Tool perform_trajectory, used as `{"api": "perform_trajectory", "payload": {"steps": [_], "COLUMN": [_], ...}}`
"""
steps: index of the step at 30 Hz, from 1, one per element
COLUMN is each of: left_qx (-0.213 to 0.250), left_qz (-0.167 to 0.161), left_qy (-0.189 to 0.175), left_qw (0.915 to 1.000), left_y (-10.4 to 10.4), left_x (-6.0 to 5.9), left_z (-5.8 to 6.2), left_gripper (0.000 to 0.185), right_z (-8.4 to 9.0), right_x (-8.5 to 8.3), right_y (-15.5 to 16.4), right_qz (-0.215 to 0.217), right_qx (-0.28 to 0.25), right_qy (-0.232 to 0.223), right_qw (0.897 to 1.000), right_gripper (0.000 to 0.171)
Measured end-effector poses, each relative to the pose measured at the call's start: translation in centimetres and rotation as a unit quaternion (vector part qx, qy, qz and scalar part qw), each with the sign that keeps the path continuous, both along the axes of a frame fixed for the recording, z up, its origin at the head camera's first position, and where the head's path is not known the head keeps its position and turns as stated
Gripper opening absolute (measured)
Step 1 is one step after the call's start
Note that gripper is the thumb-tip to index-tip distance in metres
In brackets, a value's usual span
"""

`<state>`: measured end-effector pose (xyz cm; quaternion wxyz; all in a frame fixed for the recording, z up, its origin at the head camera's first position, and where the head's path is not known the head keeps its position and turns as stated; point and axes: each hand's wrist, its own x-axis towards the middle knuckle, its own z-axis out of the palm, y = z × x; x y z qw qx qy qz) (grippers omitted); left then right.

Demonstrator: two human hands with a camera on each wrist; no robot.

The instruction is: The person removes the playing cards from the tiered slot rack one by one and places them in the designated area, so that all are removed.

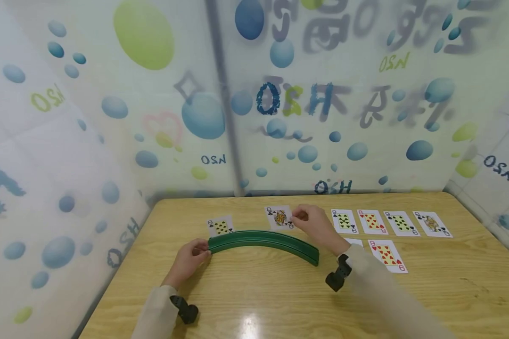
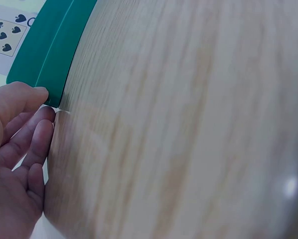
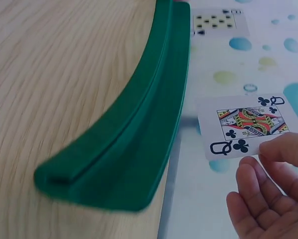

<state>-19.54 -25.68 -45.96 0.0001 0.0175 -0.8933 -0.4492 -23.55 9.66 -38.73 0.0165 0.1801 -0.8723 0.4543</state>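
A curved green card holder (image 1: 258, 238) lies across the table, its grooved length bowed away from me. At its left end my left hand (image 1: 188, 261) pinches the tip between thumb and fingers; the left wrist view shows this thumb (image 2: 27, 97) on the green end. My right hand (image 1: 316, 226) pinches a queen of clubs (image 1: 279, 217) by one corner. In the right wrist view the queen (image 3: 248, 124) is apart from the holder. A spade card (image 1: 219, 226) is at the holder's left part, face toward me, its lower edge hidden by the holder.
To the right, several face-up playing cards form a row, among them a red heart card (image 1: 372, 221) and a face card (image 1: 432, 223). Nearer me lies a nine of hearts (image 1: 388, 255), beside a card mostly covered by my right forearm. A patterned wall (image 1: 280, 155) stands behind the wooden table (image 1: 254, 292).
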Motion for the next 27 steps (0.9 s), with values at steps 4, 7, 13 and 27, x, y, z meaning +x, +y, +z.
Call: {"api": "perform_trajectory", "payload": {"steps": [4,7,13,27], "left_qx": [0.0,0.001,0.001,0.003], "left_qz": [-0.002,-0.004,-0.004,-0.012], "left_qy": [0.001,0.002,-0.001,0.007], "left_qw": [1.0,1.0,1.0,0.9999], "left_y": [-0.1,-0.2,-0.2,-0.2], "left_x": [0.1,0.1,0.0,0.0], "left_z": [0.0,-0.1,-0.1,-0.1], "left_gripper": [0.023,0.023,0.023,0.022], "right_z": [-0.1,-0.2,-0.1,-0.3], "right_x": [-0.3,-0.4,-0.2,0.7], "right_y": [2.3,4.0,7.5,17.1], "right_qz": [-0.017,-0.037,-0.071,-0.151], "right_qx": [0.01,0.021,0.042,0.099], "right_qy": [0.009,0.015,0.018,0.024], "right_qw": [1.0,0.999,0.996,0.983], "right_gripper": [0.01,0.011,0.017,0.036]}}
